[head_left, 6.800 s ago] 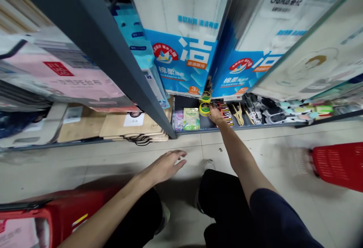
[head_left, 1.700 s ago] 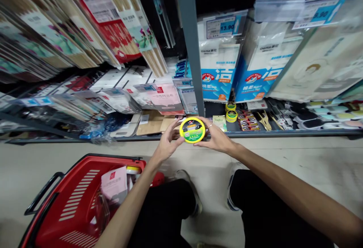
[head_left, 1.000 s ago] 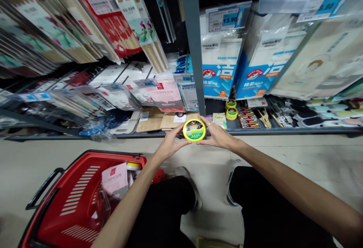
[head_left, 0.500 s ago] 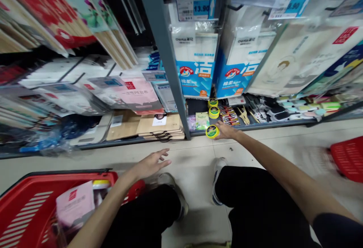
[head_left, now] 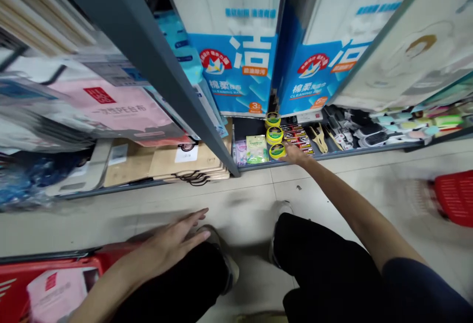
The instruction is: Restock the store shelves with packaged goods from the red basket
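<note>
My right hand [head_left: 295,154] reaches to the bottom shelf with its fingers closed at the right side of a round yellow tub [head_left: 277,151] with a dark green label. Directly behind that tub stand two matching ones, a middle tub [head_left: 274,134] and a rear tub [head_left: 272,119]. A pale green packet [head_left: 256,149] lies to their left, and small dark and red boxes [head_left: 298,138] lie to their right. My left hand [head_left: 179,236] hangs in the air above my left knee, fingers stretched out and holding nothing.
A red shopping basket [head_left: 70,264] with a pink packet [head_left: 57,293] stands at lower left. Another red basket [head_left: 454,197] is at the right. A grey shelf post [head_left: 166,76] divides the racks. Brown paper bags [head_left: 162,162] and hairbrushes [head_left: 377,138] lie on the bottom shelf.
My right hand has moved the yellow tub from over the shelf's front edge back into line with the other two. My view has come closer to the shelf. My left hand stays open.
</note>
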### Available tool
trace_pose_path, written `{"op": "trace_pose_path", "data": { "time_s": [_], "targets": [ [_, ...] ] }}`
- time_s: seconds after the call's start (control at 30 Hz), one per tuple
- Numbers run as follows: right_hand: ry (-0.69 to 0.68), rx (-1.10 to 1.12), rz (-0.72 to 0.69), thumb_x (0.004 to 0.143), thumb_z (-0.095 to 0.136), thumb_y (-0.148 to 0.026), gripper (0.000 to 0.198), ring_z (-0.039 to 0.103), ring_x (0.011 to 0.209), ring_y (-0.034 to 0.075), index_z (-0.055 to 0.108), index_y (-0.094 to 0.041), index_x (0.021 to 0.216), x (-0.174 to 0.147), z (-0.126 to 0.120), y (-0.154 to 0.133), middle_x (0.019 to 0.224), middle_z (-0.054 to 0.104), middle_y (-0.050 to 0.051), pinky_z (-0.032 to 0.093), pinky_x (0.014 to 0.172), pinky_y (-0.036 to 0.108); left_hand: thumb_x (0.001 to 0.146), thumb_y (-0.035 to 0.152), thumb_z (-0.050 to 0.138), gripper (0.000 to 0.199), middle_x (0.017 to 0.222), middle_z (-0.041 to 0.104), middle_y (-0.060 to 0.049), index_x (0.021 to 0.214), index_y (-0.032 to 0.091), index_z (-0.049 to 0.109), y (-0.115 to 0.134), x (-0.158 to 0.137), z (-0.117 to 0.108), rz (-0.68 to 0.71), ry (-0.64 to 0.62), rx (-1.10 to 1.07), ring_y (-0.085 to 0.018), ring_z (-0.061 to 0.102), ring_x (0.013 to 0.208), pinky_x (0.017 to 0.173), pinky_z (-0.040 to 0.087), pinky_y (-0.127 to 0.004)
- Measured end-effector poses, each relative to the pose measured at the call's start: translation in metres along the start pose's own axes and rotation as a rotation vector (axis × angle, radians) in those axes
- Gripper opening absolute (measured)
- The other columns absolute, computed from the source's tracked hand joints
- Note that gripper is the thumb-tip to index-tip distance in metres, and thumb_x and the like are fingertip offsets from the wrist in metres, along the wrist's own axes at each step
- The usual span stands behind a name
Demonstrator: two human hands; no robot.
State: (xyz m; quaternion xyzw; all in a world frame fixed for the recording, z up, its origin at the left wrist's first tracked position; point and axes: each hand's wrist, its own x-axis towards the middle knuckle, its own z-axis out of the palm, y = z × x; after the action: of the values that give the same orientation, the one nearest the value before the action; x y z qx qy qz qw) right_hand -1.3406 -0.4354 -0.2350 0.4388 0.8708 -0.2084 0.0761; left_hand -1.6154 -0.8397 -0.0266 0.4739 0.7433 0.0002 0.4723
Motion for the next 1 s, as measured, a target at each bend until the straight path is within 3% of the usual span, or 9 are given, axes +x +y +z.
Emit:
{"op": "trace_pose_path", "data": {
  "time_s": [0.2, 0.4, 0.53, 0.63, 0.73, 0.8, 0.9, 1.0],
  "targets": [
    [-0.038, -0.139, -0.002, 0.089, 0.070, -0.027, 0.064, 0.057, 0.128, 0.039, 0.048, -0.009, 0.146, -0.002, 0.009, -0.008, 0.153, 0.044, 0.027, 0.048, 0.108, 0.045, 0.087, 0.073, 0.050, 0.081, 0.153, 0.056, -0.004, 0.156, 0.029, 0.047, -0.001, 0.004, 0.003, -0.005, 0.006, 0.010, -0.033, 0.051, 0.143, 0.123, 0.036, -0.047],
    [-0.058, -0.212, -0.119, 0.099, 0.053, -0.027, 0.046, 0.047, 0.139, 0.037, 0.057, -0.007, 0.140, -0.022, 0.015, -0.030, 0.156, 0.043, 0.022, 0.036, 0.119, 0.049, 0.089, 0.065, 0.058, 0.073, 0.150, 0.059, -0.004, 0.153, 0.033, 0.050, -0.022, 0.007, 0.014, 0.049, 0.089, -0.046, -0.033, 0.053, 0.141, 0.121, 0.037, -0.048],
    [-0.106, -0.238, -0.128, 0.101, 0.050, -0.028, 0.046, 0.046, 0.142, 0.034, 0.056, -0.007, 0.141, -0.037, -0.007, -0.043, 0.158, 0.041, 0.023, 0.036, 0.119, 0.044, 0.086, 0.067, 0.060, 0.075, 0.149, 0.060, -0.005, 0.151, 0.030, 0.054, -0.026, 0.010, 0.007, 0.034, 0.080, -0.071, -0.032, 0.056, 0.139, 0.121, 0.036, -0.044],
    [-0.205, -0.236, -0.202, 0.100, 0.051, -0.027, 0.039, 0.061, 0.126, 0.030, 0.063, -0.007, 0.131, -0.063, -0.033, -0.063, 0.140, 0.061, 0.023, 0.047, 0.106, 0.036, 0.085, 0.063, 0.063, 0.065, 0.135, 0.071, -0.012, 0.133, 0.020, 0.069, -0.012, 0.012, -0.001, 0.056, 0.130, -0.092, -0.034, 0.066, 0.123, 0.111, 0.046, -0.042],
    [-0.319, -0.232, -0.386, 0.095, 0.054, -0.026, 0.029, 0.072, 0.101, 0.028, 0.072, -0.009, 0.111, -0.094, -0.046, -0.097, 0.112, 0.075, 0.019, 0.055, 0.088, 0.033, 0.086, 0.046, 0.064, 0.034, 0.098, 0.080, -0.015, 0.089, 0.015, 0.078, -0.002, 0.016, -0.010, 0.095, 0.123, -0.113, -0.031, 0.073, 0.093, 0.091, 0.053, -0.038],
    [-0.295, -0.201, -0.495, 0.096, 0.051, -0.031, 0.036, 0.073, 0.103, 0.031, 0.071, -0.011, 0.119, -0.111, -0.043, -0.133, 0.116, 0.075, 0.020, 0.056, 0.091, 0.039, 0.085, 0.031, 0.066, 0.023, 0.084, 0.077, -0.016, 0.072, 0.013, 0.072, -0.010, 0.021, -0.019, 0.079, 0.117, -0.256, -0.027, 0.070, 0.083, 0.086, 0.052, -0.036],
    [-0.222, -0.095, -0.730, 0.096, 0.052, -0.038, 0.045, 0.067, 0.120, 0.032, 0.066, -0.013, 0.131, -0.154, -0.037, -0.207, 0.131, 0.069, 0.021, 0.052, 0.107, 0.045, 0.084, 0.029, 0.071, 0.024, 0.074, 0.075, -0.013, 0.069, 0.011, 0.069, -0.036, 0.022, -0.030, 0.037, 0.145, -0.521, -0.020, 0.067, 0.070, 0.078, 0.053, -0.034],
    [-0.222, -0.107, -0.931, 0.099, 0.049, -0.034, 0.045, 0.068, 0.118, 0.033, 0.063, -0.010, 0.135, -0.228, -0.035, -0.281, 0.131, 0.067, 0.022, 0.053, 0.105, 0.046, 0.087, 0.034, 0.070, 0.027, 0.076, 0.074, -0.015, 0.077, 0.009, 0.068, -0.052, 0.009, -0.030, 0.053, 0.247, -0.715, -0.018, 0.067, 0.066, 0.075, 0.056, -0.035]
  ]
}}
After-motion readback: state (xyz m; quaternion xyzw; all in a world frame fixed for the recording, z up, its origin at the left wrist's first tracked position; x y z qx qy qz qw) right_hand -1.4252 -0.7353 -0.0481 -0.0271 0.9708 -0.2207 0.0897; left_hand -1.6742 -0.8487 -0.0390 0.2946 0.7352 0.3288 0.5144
